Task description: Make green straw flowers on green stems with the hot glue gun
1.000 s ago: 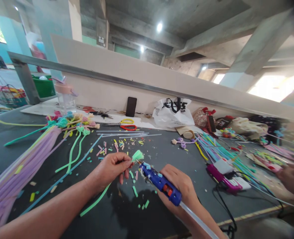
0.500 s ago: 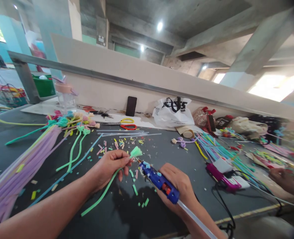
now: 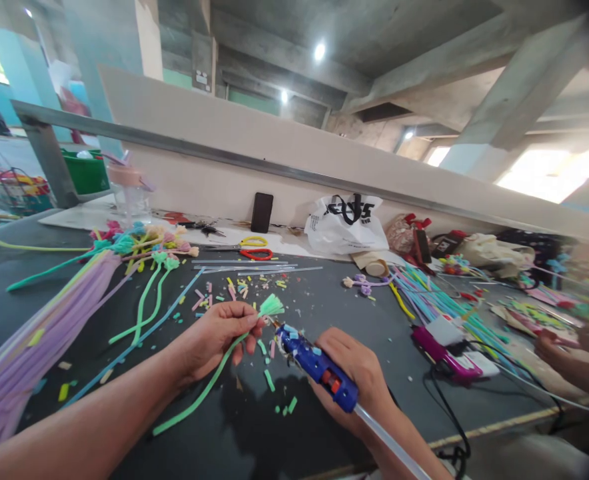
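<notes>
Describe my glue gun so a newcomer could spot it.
Find the dark table, then the right hand near its front edge. It grips the glue gun, whose nozzle is close to the green tuft in the left hand. Unlike the magenta device further right, it is blue, with a translucent stick at its back.

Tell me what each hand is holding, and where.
Left hand: a green stem, pinched just below its tufted tip. Right hand: a blue glue gun, gripped toward its rear; the grip is partly hidden.
</notes>
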A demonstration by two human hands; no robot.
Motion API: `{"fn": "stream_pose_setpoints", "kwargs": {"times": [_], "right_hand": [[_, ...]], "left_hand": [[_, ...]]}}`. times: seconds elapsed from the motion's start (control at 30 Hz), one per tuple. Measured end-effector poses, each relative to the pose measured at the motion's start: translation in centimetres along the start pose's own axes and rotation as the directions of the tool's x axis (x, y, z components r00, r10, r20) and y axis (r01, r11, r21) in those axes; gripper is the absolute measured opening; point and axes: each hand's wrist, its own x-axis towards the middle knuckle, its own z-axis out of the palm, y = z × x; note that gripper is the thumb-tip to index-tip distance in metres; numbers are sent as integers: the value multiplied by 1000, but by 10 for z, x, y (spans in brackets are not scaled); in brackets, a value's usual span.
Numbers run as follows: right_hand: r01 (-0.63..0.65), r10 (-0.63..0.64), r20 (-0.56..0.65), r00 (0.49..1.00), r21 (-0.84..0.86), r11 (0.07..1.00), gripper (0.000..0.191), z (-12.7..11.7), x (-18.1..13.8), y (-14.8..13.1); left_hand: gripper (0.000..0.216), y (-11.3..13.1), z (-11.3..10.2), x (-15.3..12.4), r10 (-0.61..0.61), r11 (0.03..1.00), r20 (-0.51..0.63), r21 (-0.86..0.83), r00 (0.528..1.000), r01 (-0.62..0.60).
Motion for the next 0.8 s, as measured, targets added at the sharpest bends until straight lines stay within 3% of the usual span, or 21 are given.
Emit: {"fn": "stream_pose_setpoints", "kwargs": {"times": [0.8], "right_hand": [[-4, 4, -23, 1000, -31, 1000, 10, 3, 1, 1]], "left_hand": [[18, 0, 0, -1, -28, 1000, 32, -2, 999, 29]]}}
